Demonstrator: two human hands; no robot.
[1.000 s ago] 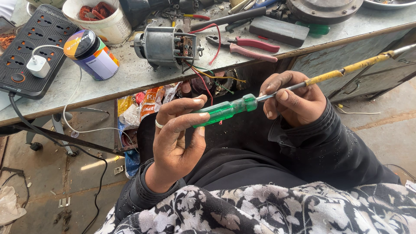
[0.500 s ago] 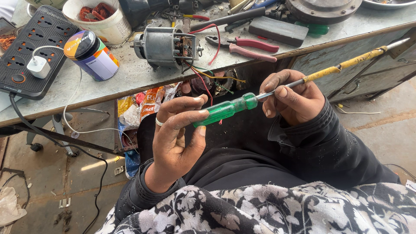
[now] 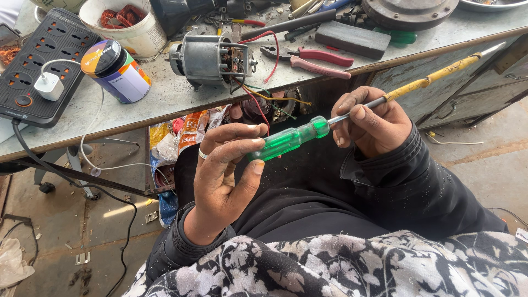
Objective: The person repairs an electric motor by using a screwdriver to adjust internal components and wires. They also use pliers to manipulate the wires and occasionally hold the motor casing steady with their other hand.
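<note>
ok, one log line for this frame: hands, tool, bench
left hand: grips screwdriver green handle | right hand: pinches its shaft | bench: motor, pliers, can

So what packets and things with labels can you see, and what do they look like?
Round tin: lying on the bench by the black power strip; black lid, white, blue and orange label.
Snack wrappers: stuffed under the bench edge; crinkled orange, yellow and red.
No screens or signs.

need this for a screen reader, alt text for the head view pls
Two bare hands hold a green-handled screwdriver: left hand on the handle, right hand on the shaft. Behind, a workbench holds a small electric motor.
</note>
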